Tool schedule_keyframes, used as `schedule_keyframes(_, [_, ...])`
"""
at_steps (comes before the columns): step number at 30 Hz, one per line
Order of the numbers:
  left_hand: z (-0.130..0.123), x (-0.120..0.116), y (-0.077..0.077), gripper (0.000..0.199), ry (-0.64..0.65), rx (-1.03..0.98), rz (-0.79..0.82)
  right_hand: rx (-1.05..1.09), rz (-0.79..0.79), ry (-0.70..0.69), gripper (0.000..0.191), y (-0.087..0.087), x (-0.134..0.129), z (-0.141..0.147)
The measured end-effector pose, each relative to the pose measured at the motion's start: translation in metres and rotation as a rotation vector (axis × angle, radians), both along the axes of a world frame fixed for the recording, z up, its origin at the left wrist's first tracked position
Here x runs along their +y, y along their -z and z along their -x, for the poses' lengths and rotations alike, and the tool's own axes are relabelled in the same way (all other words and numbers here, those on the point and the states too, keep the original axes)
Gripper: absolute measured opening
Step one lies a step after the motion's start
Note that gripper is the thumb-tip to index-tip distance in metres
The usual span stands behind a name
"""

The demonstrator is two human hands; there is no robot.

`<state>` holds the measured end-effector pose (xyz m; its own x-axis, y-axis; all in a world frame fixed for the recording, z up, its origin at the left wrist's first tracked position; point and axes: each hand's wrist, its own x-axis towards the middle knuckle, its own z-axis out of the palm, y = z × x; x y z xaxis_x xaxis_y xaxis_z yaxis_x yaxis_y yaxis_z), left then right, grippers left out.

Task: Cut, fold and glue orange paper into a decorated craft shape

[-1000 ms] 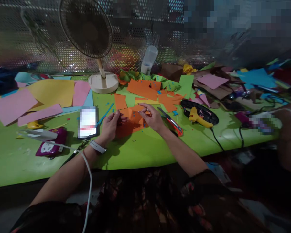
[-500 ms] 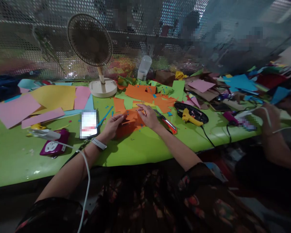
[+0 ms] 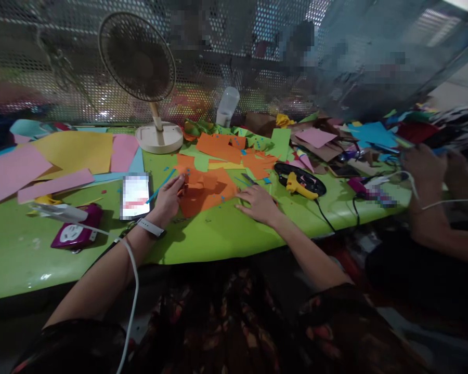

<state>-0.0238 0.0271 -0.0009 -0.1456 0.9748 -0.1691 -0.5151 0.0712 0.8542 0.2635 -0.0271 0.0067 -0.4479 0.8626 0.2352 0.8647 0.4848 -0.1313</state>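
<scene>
My left hand [image 3: 170,198] pinches the edge of a small orange paper piece [image 3: 194,179], which stands over a larger orange sheet [image 3: 212,193]. Small blue bits dot the orange paper. Right of that sheet, my right hand [image 3: 259,203] lies low over the table with fingers stretched out. It covers most of a utility knife; the grey blade end [image 3: 249,179] shows beyond the fingers. A thin blue strip [image 3: 161,185] lies beside my left hand, near the phone [image 3: 135,196].
A white fan [image 3: 159,137] stands behind. To the right, a yellow glue gun [image 3: 301,188] rests on a black tray [image 3: 320,182]. A purple device [image 3: 78,228] with a white cable lies left. Coloured paper covers the back. A co-worker's hands [image 3: 425,166] are at far right.
My right hand has left the orange paper and moved right and down over the utility knife; the thin tool it held no longer shows in its fingers. My left hand has shifted slightly left with the paper.
</scene>
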Motion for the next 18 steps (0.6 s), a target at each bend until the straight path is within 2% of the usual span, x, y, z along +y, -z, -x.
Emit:
schedule_keyframes(2, [0.001, -0.001, -0.002, 0.024, -0.013, 0.009, 0.011, 0.031, -0.024, 0.056, 0.040, -0.005, -0.006, -0.014])
schedule_keyframes(4, [0.002, -0.001, -0.003, 0.027, -0.015, 0.011, 0.020, 0.039, -0.050, 0.169, 0.039, -0.011, -0.010, -0.037])
schedule_keyframes(7, [0.001, -0.001, -0.002, 0.028, -0.009, 0.007, -0.002, 0.021, -0.097, 0.465, 0.046, -0.017, -0.010, -0.085])
schedule_keyframes(9, [0.001, 0.000, -0.001, 0.026, -0.009, -0.002, -0.021, -0.129, -0.037, 0.707, 0.056, -0.018, -0.007, -0.114])
schedule_keyframes(10, [0.000, 0.000, 0.000, 0.026, -0.010, -0.009, -0.023, -0.196, 0.022, 0.774, 0.061, -0.017, -0.006, -0.125])
schedule_keyframes(13, [0.000, -0.001, 0.000, 0.027, -0.011, -0.043, -0.001, -0.288, 0.124, 0.825, 0.058, -0.011, -0.001, -0.144])
schedule_keyframes(18, [0.003, -0.001, -0.001, 0.021, 0.012, -0.081, 0.037, -0.303, 0.091, 0.798, 0.045, 0.003, 0.008, -0.152])
